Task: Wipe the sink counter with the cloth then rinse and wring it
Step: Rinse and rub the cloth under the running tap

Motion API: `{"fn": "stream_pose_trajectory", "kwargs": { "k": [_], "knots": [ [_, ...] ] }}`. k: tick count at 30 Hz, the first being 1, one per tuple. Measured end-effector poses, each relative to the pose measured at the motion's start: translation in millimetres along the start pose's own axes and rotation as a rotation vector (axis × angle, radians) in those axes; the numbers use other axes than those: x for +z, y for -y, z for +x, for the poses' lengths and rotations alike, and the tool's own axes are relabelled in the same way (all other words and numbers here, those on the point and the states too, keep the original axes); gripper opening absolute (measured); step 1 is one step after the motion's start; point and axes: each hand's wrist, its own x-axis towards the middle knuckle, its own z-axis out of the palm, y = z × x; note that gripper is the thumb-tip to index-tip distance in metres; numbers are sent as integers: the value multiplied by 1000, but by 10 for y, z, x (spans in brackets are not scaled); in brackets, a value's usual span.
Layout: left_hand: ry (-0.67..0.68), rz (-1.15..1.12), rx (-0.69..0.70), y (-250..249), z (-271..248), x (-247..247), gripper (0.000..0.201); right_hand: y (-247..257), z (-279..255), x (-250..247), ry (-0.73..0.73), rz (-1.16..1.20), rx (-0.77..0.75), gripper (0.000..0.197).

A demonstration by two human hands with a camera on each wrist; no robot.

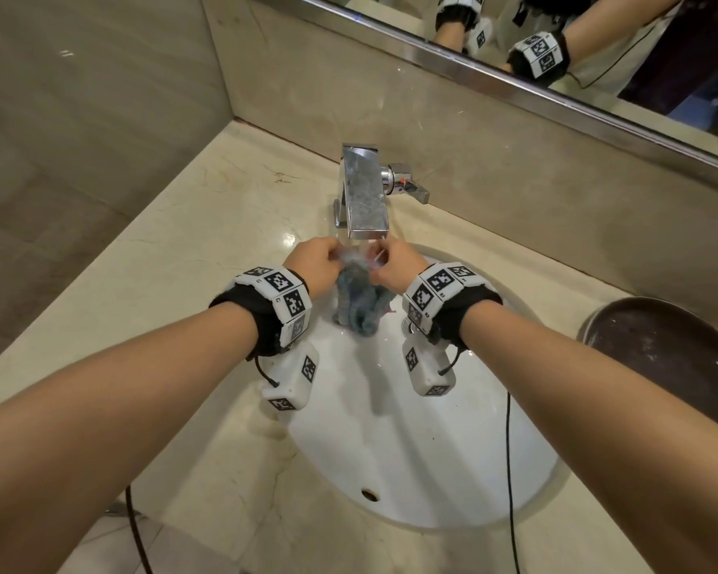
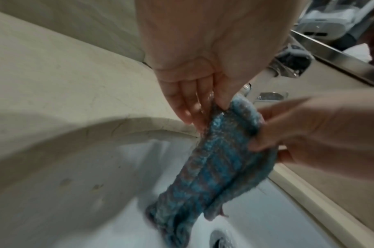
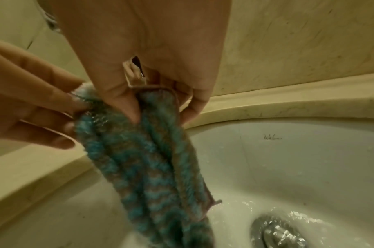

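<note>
While both hands pinch its top, cloth (image 1: 359, 302) hangs below

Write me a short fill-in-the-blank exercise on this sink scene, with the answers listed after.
1. Both hands hold the blue striped knitted cloth under the chrome ____.
2. The cloth's lower end hangs into the white oval ____.
3. The left hand and right hand grip the cloth at its ____ end.
4. Water pools around the metal ____ at the basin's bottom.

Answers: faucet; sink basin; top; drain
</note>
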Motion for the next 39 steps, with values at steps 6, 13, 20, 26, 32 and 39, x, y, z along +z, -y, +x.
{"fn": "stream_pose_trajectory", "kwargs": {
  "k": [6,13,20,26,32,39],
  "knots": [
    [-37,-209,-30,-38,-2,-12,11,-173,75,-15,40,-205,112,28],
    [16,-165,-126,97,-27,34,13,-211,101,-58,-90,99,66,25],
    [95,-63,-28,92,-111,7,61,26,-25,-74,3,334,-89,11],
    [-2,51,29,-90,-64,-3,27,69,-7,-53,-42,326,-94,29],
    [-58,53,32,-126,-16,-21,26,-22,-11,-119,121,-87,-47,35],
    [-37,-47,-47,-47,-15,-53,25,-179,20,-170,157,-325,69,26]
  ]
}}
